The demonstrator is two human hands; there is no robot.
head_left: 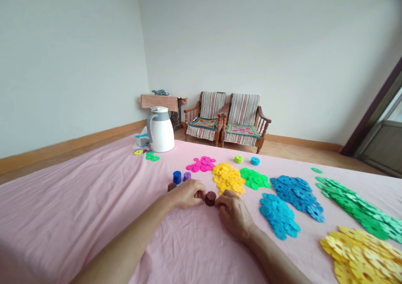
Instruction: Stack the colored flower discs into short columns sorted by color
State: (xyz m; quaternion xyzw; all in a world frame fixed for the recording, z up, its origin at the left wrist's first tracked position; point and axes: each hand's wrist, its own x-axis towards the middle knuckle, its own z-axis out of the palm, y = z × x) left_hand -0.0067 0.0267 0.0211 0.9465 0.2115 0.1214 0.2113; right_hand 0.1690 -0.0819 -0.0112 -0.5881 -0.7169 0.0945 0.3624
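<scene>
A short stack of brown plastic snowflake discs (210,198) stands on the pink cloth (201,242) between my two hands. From the left, my left hand (190,193) presses curled fingers against the stack's side. My right hand (233,213) is curled too, its fingertips at the stack's right side. Partly behind my left wrist sits another brown stack (171,187). Just beyond it stand a dark blue stack (177,177) and a purple stack (187,176). Loose yellow discs (228,177) lie right behind my hands, a few of them hidden by my right hand.
Pink (202,164), bright green (256,178), blue (297,193), light blue (279,215), green (361,206) and large yellow disc piles (366,254) spread rightward. Lime (239,159) and cyan stacks (255,161) stand at the back. A white jug (163,133) stands far left; two chairs are beyond.
</scene>
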